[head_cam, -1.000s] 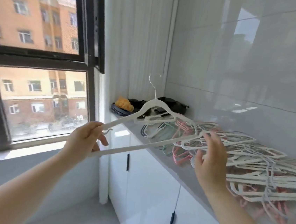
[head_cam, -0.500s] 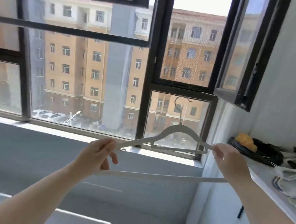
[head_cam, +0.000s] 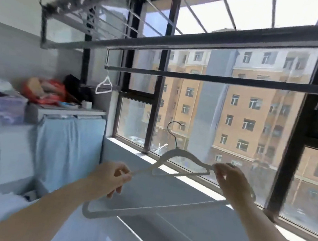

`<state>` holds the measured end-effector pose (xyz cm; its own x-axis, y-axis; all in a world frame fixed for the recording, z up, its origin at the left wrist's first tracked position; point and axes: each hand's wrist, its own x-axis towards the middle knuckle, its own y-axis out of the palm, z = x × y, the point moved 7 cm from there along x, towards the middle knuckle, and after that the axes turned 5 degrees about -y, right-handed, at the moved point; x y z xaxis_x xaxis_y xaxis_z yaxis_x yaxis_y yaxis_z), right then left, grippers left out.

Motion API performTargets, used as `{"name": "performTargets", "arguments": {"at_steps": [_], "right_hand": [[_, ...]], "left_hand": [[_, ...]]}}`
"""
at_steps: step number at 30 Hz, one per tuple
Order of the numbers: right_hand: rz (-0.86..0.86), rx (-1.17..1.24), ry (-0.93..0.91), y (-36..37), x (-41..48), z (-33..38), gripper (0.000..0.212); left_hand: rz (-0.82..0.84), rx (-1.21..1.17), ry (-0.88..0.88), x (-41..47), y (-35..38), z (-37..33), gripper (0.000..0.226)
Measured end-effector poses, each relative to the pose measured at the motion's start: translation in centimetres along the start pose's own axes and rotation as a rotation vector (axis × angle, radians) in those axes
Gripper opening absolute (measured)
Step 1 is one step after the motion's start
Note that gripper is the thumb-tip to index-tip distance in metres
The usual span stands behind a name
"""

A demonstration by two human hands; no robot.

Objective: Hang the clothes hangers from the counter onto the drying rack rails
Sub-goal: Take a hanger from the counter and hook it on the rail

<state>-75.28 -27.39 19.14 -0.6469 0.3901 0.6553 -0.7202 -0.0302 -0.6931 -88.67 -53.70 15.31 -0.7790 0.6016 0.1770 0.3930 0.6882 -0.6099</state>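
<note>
Daylight from a tall, dark-framed window (head_cam: 157, 100) fills a narrow balcony, with apartment blocks outside and a blue-draped cabinet (head_cam: 69, 140) at the left of the frame. Overhead, a drying rack's rail (head_cam: 217, 79) crosses the upper half of the frame; one white hanger (head_cam: 107, 78) already hangs from its far left end.

At lower centre, a person holds a second pale hanger (head_cam: 179, 152) in the air, well below the rail. The left hand (head_cam: 111, 176) pinches the left shoulder arm between thumb and curled fingers; the right hand (head_cam: 230, 179) pinches the right shoulder end the same way.

Thin and open-framed, the hanger looks light and fairly stiff, with some flex likely in its slim bottom bar. The shoulders near the neck seem the steadiest place to hold it, and one hand would probably do.

Its long axis runs from lower left to right, roughly along the window. The dark wire hook (head_cam: 173, 139) stands upward toward the rail, its curled tip turned to the right.
</note>
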Motion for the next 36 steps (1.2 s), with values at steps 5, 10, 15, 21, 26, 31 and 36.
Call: {"name": "performTargets", "arguments": {"at_steps": [5, 10, 15, 21, 26, 31, 36], "right_hand": [[0.049, 0.056, -0.115, 8.9, 6.8, 9.7, 0.026], [0.070, 0.134, -0.181, 17.5, 13.8, 16.3, 0.025], [0.159, 0.210, -0.199, 27.9, 21.5, 20.3, 0.026], [0.295, 0.045, -0.274, 36.6, 32.7, 23.8, 0.044], [0.227, -0.032, -0.263, 38.8, 40.5, 25.0, 0.043], [0.108, -0.137, -0.265, 39.5, 47.7, 26.0, 0.046], [-0.055, -0.308, -0.179, 38.2, 54.5, 27.6, 0.055]], "left_hand": [[-0.212, 0.152, -0.162, 3.0, -10.2, 6.8, 0.025], [-0.288, 0.252, -0.244, 7.4, -15.7, 12.2, 0.021], [-0.331, 0.213, -0.280, 14.7, -20.3, 17.6, 0.022], [-0.429, 0.298, -0.348, 25.4, -27.1, 22.6, 0.023], [-0.466, 0.268, -0.316, 33.3, -29.7, 25.7, 0.019], [-0.444, 0.235, -0.212, 43.0, -32.6, 27.0, 0.027], [-0.420, 0.296, -0.059, 51.2, -35.6, 26.7, 0.024]]}}
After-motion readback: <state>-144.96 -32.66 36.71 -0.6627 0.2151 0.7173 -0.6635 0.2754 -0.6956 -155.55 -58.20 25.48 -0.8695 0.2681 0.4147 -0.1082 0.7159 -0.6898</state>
